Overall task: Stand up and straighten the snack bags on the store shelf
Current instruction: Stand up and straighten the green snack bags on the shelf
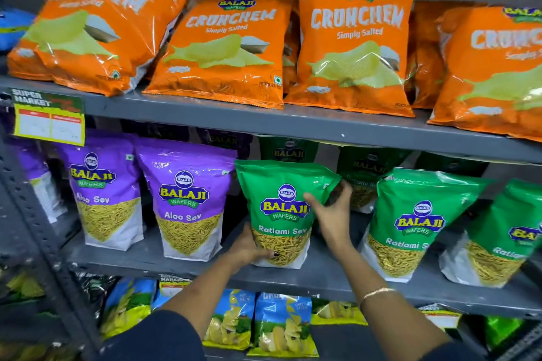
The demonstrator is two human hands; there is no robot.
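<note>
Nearest the camera, two bare forearms reach in over the bottom shelf, where blue and yellow chip bags [281, 325] stand in a row; their print is too blurred to read. A thin gold bangle [377, 292] sits on the right wrist.

On the middle shelf [328, 275] the left hand [249, 249] cups the lower left corner of a green Ratlami Sev bag [283, 211], thumb laid across the clear window at the base. The right hand [333, 214] has its fingers spread, thumb on the bag's front and fingers wrapped behind its upper right edge. The bag stands upright at the shelf's front edge, roughly centred in the row. It is a glossy green pouch with a white base and a window showing thin yellow sev strands; it reads "BALAJI WAFERS" and "Ratlami Sev".

Just to its left stand two purple pouches [187, 199] marked "BALAJI WAFERS, Aloo Sev", upright. To its right two more green Ratlami Sev pouches [416, 226] lean slightly right. Further green and purple pouches stand behind, in shadow.

A price tag [48, 117] headed "SUPER MARKET" hangs from the top shelf's edge at left; its figures are illegible.

On the top shelf orange bags [355, 47] reading "BALAJI WAFERS, CRUNCHEM, Simply Salted" lean back, the leftmost tilted and overlapping.
</note>
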